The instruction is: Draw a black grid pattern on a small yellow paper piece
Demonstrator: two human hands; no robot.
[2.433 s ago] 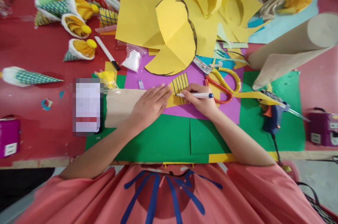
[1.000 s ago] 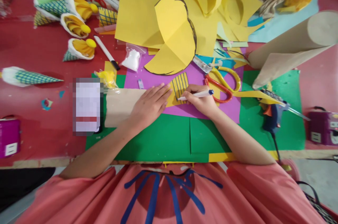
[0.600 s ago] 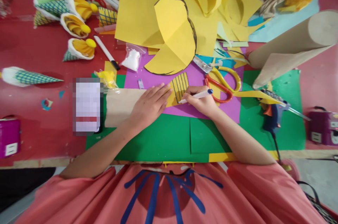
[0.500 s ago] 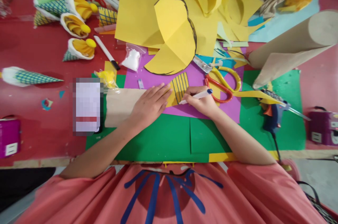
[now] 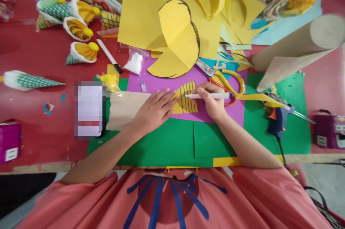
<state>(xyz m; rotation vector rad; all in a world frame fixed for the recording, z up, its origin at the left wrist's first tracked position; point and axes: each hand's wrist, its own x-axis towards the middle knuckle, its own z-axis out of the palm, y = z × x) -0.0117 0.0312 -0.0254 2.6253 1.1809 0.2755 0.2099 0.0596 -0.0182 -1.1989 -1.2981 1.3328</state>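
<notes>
My left hand lies flat with fingers stretched out, pressing the left part of a small yellow paper piece. Several dark blue lines run across that piece. Between the fingers of my right hand is a white marker, held nearly level, its blue tip over the paper by the lines. Whether the tip touches cannot be made out. Beneath lies a purple sheet. Above the hands rests a larger yellow paper cutout with a black drawn edge. Beside my right hand are scissors with red and yellow handles.
A glue gun and a brown paper roll are at the right. A phone, a capped marker and a bag of white stuff lie left. Finished paper cones stand farther left. Green sheets cover the front.
My right hand has moved slightly up, and the marker has swung from slanted to nearly level, its tip higher on the paper. The yellow piece has turned a little under my left hand.
</notes>
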